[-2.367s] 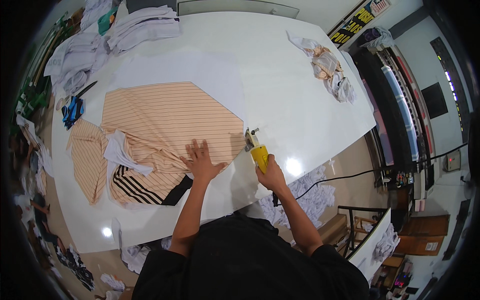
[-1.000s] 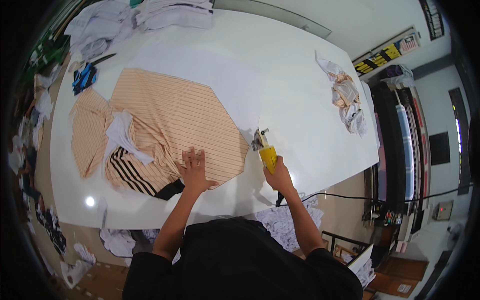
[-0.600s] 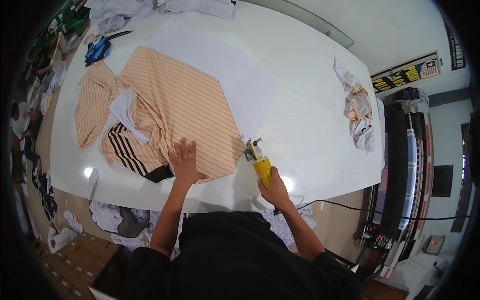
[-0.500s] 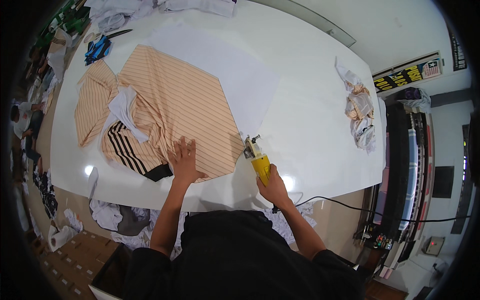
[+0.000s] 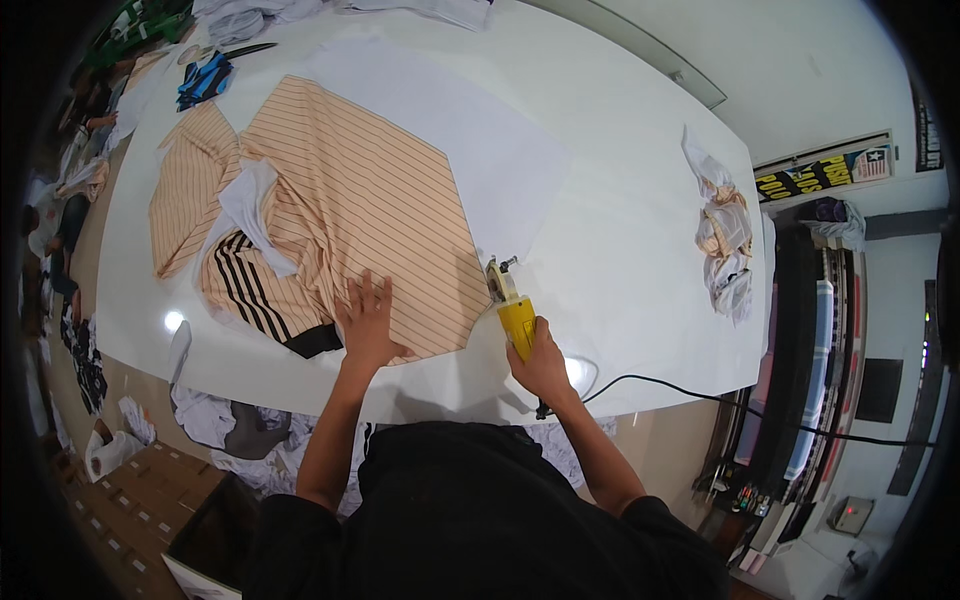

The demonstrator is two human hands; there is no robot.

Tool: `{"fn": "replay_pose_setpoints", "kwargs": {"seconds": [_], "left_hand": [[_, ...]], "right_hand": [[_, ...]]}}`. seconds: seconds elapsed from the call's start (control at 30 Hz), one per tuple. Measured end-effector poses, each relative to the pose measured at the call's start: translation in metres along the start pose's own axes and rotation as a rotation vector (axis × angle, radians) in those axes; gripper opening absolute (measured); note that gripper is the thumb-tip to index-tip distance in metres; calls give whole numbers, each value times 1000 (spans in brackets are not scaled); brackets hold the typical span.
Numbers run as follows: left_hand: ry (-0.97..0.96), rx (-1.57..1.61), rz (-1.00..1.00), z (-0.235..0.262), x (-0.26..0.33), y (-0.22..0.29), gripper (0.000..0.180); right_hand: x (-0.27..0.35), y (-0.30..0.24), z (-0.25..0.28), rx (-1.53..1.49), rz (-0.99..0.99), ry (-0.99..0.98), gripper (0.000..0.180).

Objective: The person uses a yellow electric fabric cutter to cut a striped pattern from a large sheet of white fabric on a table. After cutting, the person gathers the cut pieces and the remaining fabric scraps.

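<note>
Peach striped fabric (image 5: 400,210) lies spread over the left and middle of the white table, partly bunched, with black stripes and a black band at its near left end. On its near part my left hand (image 5: 369,325) rests flat with fingers spread. My right hand (image 5: 542,368) grips the yellow body of an electric rotary cloth cutter (image 5: 518,325). The cutter's head stands at the fabric's right edge; the blade's exact contact is hard to make out. A black cord trails from it to the right. Pale white sheet material (image 5: 500,150) lies beyond the fabric.
Crumpled peach and white scraps (image 5: 724,235) lie at the table's right. A blue and black cloth piece (image 5: 205,80) and a dark blade-like tool (image 5: 250,49) sit far left. Cardboard boxes (image 5: 130,510) stand below left; fabric rolls (image 5: 815,350) at right. A person sits at far left.
My right hand and the cutter have shifted slightly away from me and left along the fabric's edge. My left hand stays on the fabric. The whole view has tilted a little.
</note>
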State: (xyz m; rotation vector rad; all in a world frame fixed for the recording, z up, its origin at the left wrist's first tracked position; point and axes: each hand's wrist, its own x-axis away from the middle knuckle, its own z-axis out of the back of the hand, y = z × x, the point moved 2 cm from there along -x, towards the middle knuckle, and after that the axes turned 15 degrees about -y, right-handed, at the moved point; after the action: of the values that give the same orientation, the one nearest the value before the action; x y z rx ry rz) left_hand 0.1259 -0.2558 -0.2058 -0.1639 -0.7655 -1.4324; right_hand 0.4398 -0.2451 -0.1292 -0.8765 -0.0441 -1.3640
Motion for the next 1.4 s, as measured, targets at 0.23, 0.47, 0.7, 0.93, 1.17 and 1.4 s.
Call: {"fn": "replay_pose_setpoints", "kwargs": {"seconds": [0.23, 0.47, 0.7, 0.93, 1.17, 1.4], "left_hand": [[20, 16, -12, 1, 2, 0, 152], [11, 21, -28, 5, 5, 1, 152], [22, 41, -16, 7, 7, 2, 149], [-8, 46, 11, 12, 7, 5, 148], [7, 55, -10, 11, 8, 3, 150], [54, 30, -27, 6, 9, 2, 149]], "right_hand": [[-37, -17, 15, 19, 31, 0, 62], [-79, -30, 29, 48, 57, -16, 55], [-118, -51, 42, 49, 83, -25, 54], [-164, -62, 50, 99, 135, 50, 55], [-200, -79, 61, 84, 135, 21, 53], [-235, -96, 72, 112, 135, 35, 53]]}}
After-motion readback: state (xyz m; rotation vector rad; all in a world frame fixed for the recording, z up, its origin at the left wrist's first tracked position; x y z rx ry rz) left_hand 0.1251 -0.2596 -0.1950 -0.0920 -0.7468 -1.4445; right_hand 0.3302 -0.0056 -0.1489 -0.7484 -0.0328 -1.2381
